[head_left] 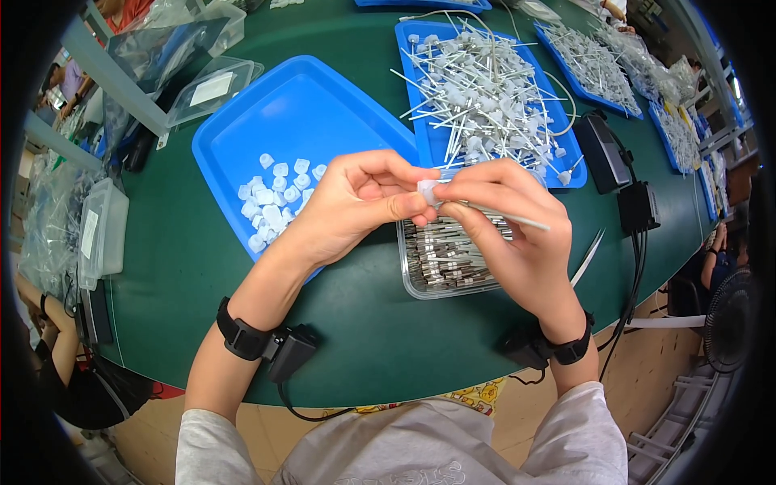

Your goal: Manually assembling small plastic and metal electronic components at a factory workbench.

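Note:
My left hand (343, 202) pinches a small white plastic cap (428, 191) between thumb and fingers. Against it, my right hand (525, 230) grips a thin pale rod (517, 218) that sticks out past my knuckles. Cap and rod meet at my fingertips; how far one sits inside the other is hidden. Beneath my hands is a clear plastic box (410, 281) of metal-ended rods (444, 255). Loose white caps (267, 202) lie in the near part of a blue tray (299, 97) at left. Beyond the box, another blue tray (575, 162) holds a heap of capped rods (477, 89).
Tweezers (588, 257) lie right of the box, near a black device (606, 153) with cables. More rod-filled trays (594, 69) line the far right. At left are a clear container (103, 230), plastic bags and a metal post (113, 69). Other people sit at both sides.

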The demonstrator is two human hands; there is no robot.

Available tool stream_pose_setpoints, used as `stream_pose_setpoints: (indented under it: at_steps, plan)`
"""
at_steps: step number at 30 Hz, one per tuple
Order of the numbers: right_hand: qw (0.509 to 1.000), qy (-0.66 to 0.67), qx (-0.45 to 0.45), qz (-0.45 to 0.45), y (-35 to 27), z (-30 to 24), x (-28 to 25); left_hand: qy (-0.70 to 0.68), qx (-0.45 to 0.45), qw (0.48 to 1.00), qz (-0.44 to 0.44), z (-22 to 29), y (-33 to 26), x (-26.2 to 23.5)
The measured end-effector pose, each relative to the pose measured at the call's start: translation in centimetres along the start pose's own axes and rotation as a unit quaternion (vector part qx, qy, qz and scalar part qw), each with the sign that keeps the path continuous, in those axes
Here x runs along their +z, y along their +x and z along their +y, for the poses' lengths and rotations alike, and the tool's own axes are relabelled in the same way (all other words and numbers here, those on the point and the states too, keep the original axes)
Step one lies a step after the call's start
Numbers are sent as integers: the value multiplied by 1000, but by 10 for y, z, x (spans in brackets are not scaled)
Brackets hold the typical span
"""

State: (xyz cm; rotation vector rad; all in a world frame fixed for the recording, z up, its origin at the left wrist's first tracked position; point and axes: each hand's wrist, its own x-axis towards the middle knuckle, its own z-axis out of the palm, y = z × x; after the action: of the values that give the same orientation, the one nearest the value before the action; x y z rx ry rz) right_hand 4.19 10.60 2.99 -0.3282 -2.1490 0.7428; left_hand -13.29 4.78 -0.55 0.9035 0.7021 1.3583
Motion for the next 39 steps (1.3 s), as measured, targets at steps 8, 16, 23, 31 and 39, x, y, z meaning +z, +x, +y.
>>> stream_pose_setpoints:
  at_steps: [8, 16, 23, 31, 39]
  plan:
    - [902, 329, 280, 17, -2, 3, -3, 12, 16, 1000, -12, -1, -1, 0]
    - [783, 513, 351, -5, -8, 14, 2, 30, 22, 999, -15, -2, -1, 0]
    - [772, 531, 351, -10, -8, 15, 3, 34, 1, 999, 6, -1, 0, 1]
    - [767, 536, 354, -10, -8, 16, 4, 36, 5, 999, 10, -1, 0, -1]
    - [763, 536, 362, -4, -10, 17, 4, 53, -5, 998, 24, -1, -1, -1]
